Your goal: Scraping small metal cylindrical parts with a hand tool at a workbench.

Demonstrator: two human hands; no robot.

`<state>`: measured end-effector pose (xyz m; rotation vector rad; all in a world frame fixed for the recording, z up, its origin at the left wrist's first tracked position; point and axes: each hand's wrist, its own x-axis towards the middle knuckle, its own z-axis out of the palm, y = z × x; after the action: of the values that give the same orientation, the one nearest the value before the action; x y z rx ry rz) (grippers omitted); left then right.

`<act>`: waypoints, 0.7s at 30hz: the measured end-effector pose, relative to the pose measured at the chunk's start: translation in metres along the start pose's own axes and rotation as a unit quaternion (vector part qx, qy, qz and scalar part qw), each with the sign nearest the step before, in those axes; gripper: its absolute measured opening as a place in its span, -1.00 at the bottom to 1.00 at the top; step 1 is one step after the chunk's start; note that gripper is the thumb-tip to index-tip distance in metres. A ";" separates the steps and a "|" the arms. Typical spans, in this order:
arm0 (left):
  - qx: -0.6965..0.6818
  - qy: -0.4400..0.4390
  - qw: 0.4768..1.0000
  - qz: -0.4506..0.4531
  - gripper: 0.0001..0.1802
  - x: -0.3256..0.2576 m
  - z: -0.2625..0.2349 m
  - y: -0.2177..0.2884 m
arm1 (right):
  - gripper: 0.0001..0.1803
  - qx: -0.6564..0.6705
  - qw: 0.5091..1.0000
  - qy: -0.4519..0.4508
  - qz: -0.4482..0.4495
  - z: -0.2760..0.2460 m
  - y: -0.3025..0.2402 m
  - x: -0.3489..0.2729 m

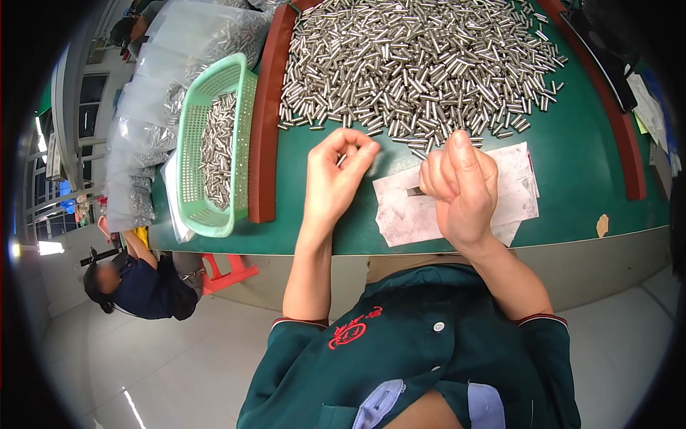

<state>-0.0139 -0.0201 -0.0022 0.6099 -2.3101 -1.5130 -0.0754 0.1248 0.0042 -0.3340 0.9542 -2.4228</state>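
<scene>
A large pile of short, shiny metal pins [421,68] covers the far part of the green table. Just in front of its left edge is my left hand [334,175], fingers curled and thumb and forefinger tips close together; what they hold, if anything, is too small to make out. My right hand [463,189] is closed with the thumb uppermost, over a smudged whitish paper sheet [400,222]. From its curled fingers the end of a small dark metal piece [415,191] sticks out to the left; the rest is hidden.
Red-brown rails [264,143] border the table at left and right. Beyond the left rail stand a light-green plastic basket [243,93] of pins and several clear bags [132,136] of metal parts. At lower left, a person [153,286] sits near a red stool [229,273].
</scene>
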 end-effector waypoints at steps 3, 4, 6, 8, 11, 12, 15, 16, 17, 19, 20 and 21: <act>0.238 0.032 0.969 0.057 -0.82 0.005 0.010 0.013 | -0.55 0.000 1.000 0.002 0.002 0.001 -0.001 0.000; 0.281 0.018 0.956 0.078 -0.80 0.006 0.014 0.015 | -0.55 0.002 1.000 0.003 0.003 0.001 -0.001 0.000; 0.291 0.018 0.952 0.089 -0.81 0.006 0.018 0.007 | -0.55 0.001 1.000 0.002 0.002 0.000 -0.001 -0.001; 0.303 0.006 0.948 0.101 -0.82 0.004 0.017 0.004 | -0.55 0.001 1.000 0.001 0.001 -0.001 0.000 -0.001; 0.289 0.004 0.949 0.126 -0.81 -0.001 0.013 -0.001 | -0.55 0.001 1.000 -0.002 -0.001 -0.001 0.000 -0.001; 0.289 0.003 0.949 0.127 -0.81 -0.003 0.012 0.000 | -0.55 0.004 1.000 0.000 0.003 -0.002 0.001 -0.001; 0.343 0.014 0.936 0.074 -0.80 -0.009 0.008 0.009 | -0.55 0.005 1.000 0.002 0.005 -0.002 0.001 -0.001; 0.343 0.013 0.936 0.074 -0.80 -0.009 0.007 0.008 | -0.55 0.004 1.000 0.000 0.004 -0.002 0.001 -0.001; 0.353 0.013 0.934 0.055 -0.80 -0.008 0.006 0.007 | -0.55 0.004 1.000 0.001 0.004 -0.002 0.000 -0.001; 0.364 0.017 0.931 0.034 -0.79 -0.009 0.003 0.004 | -0.54 -0.006 1.000 0.005 -0.002 0.000 -0.001 -0.001; 0.353 0.021 0.934 0.051 -0.80 -0.009 0.002 0.001 | -0.54 -0.005 1.000 0.004 -0.001 0.000 -0.001 -0.001; 0.340 0.025 0.938 0.068 -0.81 -0.009 0.002 -0.002 | -0.54 -0.002 1.000 0.005 0.001 0.000 -0.001 -0.001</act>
<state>-0.0066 -0.0148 -0.0047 0.6134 -2.7517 -0.5958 -0.0745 0.1258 0.0047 -0.3241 0.9630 -2.4236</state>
